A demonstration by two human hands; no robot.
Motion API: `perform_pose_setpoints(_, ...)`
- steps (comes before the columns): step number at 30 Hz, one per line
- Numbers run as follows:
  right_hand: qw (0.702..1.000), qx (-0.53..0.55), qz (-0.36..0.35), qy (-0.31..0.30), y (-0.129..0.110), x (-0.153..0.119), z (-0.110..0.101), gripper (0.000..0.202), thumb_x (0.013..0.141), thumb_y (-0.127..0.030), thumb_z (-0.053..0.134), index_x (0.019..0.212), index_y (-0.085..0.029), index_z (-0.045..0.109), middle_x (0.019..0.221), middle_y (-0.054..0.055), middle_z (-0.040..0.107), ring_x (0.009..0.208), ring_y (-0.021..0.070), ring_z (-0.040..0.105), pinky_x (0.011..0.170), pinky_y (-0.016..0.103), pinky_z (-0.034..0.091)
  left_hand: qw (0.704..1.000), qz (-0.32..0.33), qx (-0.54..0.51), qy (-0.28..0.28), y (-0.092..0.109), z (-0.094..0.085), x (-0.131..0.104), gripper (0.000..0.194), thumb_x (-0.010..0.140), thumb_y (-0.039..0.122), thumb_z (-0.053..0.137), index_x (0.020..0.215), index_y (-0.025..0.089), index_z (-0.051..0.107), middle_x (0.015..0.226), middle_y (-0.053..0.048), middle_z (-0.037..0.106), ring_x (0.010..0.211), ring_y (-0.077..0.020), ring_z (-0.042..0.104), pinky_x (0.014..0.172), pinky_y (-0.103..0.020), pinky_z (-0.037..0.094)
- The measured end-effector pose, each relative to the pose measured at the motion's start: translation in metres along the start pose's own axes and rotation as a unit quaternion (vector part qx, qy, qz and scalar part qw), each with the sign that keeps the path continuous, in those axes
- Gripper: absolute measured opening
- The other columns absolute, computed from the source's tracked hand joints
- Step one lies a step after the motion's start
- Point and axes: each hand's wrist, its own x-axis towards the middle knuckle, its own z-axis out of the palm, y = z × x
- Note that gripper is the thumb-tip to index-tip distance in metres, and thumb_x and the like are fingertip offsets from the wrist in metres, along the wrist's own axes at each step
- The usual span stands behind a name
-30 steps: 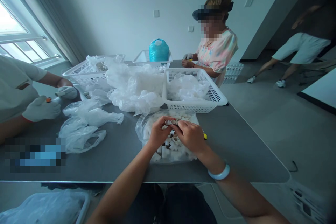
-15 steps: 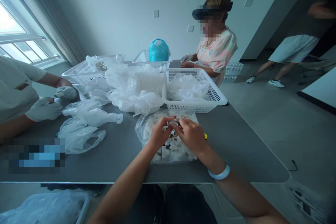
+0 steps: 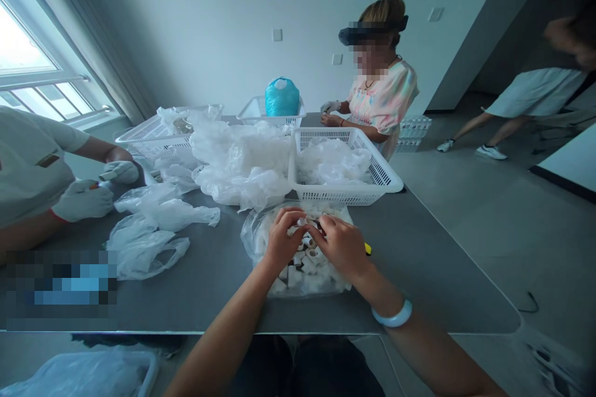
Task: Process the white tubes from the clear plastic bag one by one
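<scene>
Both my hands meet over a clear plastic bag (image 3: pixel 251 234) full of small white tubular pieces (image 3: pixel 313 254), several with round openings. My left hand (image 3: pixel 284 239) pinches a small white piece (image 3: pixel 302 221) between thumb and fingers. Against its other side, my right hand (image 3: pixel 342 247) has its fingers closed too; the fingertips partly cover the piece, so its exact shape is hard to see. A yellow object (image 3: pixel 368 249) pokes out beside my right hand, mostly hidden.
Behind the bag stands a white basket (image 3: pixel 393 183) holding plastic bags. A heap of clear bags (image 3: pixel 242 161) lies left of it. A gloved co-worker (image 3: pixel 88 198) works at the left, another person (image 3: pixel 382 93) across the table. A blue bag (image 3: pixel 282 99) sits in a far basket.
The view has tilted slightly, so the table sits lower in the picture. My hands stay together over the bag, with the small white piece turned a little between my fingers.
</scene>
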Motion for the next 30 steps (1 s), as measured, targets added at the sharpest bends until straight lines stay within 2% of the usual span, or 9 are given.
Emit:
perform_pose_setpoints(6, 1.000, 0.010, -0.023, 0.001, -0.003, -0.002, 0.001, 0.053, 0.097, -0.044, 0.021, 0.068, -0.017, 0.057, 0.056, 0.003, 0.060, 0.053, 0.0127, 0.056, 0.050, 0.026, 0.025, 0.993, 0.041, 0.111, 0.026, -0.002, 0.001, -0.002, 0.021, 0.076, 0.008, 0.057, 0.092, 0.021, 0.062, 0.086, -0.002, 0.057, 0.081, -0.0144, 0.057, 0.074, -0.026, 0.050)
perform_pose_setpoints(12, 1.000, 0.017, -0.011, 0.005, -0.004, -0.004, 0.003, 0.054, 0.096, -0.049, 0.022, 0.067, -0.017, 0.055, 0.056, 0.002, 0.058, 0.053, 0.0118, 0.056, 0.048, 0.025, 0.023, 0.985, 0.064, 0.146, 0.061, 0.000, 0.002, -0.004, 0.019, 0.073, 0.006, 0.057, 0.087, 0.018, 0.062, 0.089, -0.005, 0.052, 0.083, -0.0157, 0.056, 0.072, -0.025, 0.049)
perform_pose_setpoints(17, 0.999, 0.020, -0.026, -0.003, -0.009, -0.005, 0.002, 0.050, 0.096, -0.043, 0.025, 0.067, -0.018, 0.056, 0.056, 0.003, 0.059, 0.052, 0.0119, 0.055, 0.049, 0.025, 0.023, 0.984, 0.087, 0.138, 0.066, -0.002, 0.008, -0.005, 0.026, 0.070, -0.001, 0.052, 0.085, 0.018, 0.060, 0.090, -0.004, 0.052, 0.082, -0.0151, 0.055, 0.071, -0.026, 0.049)
perform_pose_setpoints(20, 0.999, 0.024, -0.033, 0.020, -0.006, -0.003, -0.002, 0.049, 0.096, -0.042, 0.027, 0.064, -0.018, 0.054, 0.054, 0.002, 0.057, 0.050, 0.0113, 0.053, 0.049, 0.025, 0.024, 0.988, 0.059, 0.123, 0.066, -0.002, 0.009, -0.005, 0.021, 0.071, 0.002, 0.056, 0.084, 0.019, 0.059, 0.087, -0.003, 0.054, 0.081, -0.0149, 0.056, 0.071, -0.027, 0.050)
perform_pose_setpoints(24, 0.997, 0.013, -0.015, 0.074, 0.006, 0.001, -0.007, 0.051, 0.095, -0.046, 0.029, 0.058, -0.018, 0.049, 0.049, 0.000, 0.053, 0.048, 0.0107, 0.050, 0.050, 0.024, 0.025, 0.995, -0.017, 0.062, 0.076, 0.001, 0.006, -0.003, 0.015, 0.071, 0.018, 0.069, 0.082, 0.019, 0.059, 0.089, -0.003, 0.054, 0.081, -0.0154, 0.057, 0.066, -0.026, 0.050)
perform_pose_setpoints(26, 0.997, 0.014, -0.019, 0.076, 0.009, 0.003, -0.007, 0.050, 0.095, -0.047, 0.029, 0.058, -0.019, 0.049, 0.049, 0.000, 0.052, 0.048, 0.0109, 0.049, 0.051, 0.024, 0.026, 0.996, -0.041, 0.034, 0.074, 0.003, 0.005, -0.003, 0.015, 0.071, 0.022, 0.070, 0.081, 0.020, 0.059, 0.090, -0.004, 0.054, 0.080, -0.0151, 0.058, 0.064, -0.025, 0.049)
perform_pose_setpoints(30, 0.997, 0.030, -0.051, 0.059, 0.008, 0.003, -0.006, 0.048, 0.096, -0.042, 0.028, 0.060, -0.018, 0.050, 0.054, 0.001, 0.055, 0.052, 0.0107, 0.051, 0.053, 0.023, 0.028, 0.997, -0.041, 0.014, 0.065, 0.005, 0.005, -0.003, 0.014, 0.071, 0.024, 0.070, 0.079, 0.019, 0.060, 0.089, -0.003, 0.055, 0.080, -0.0148, 0.058, 0.064, -0.025, 0.049)
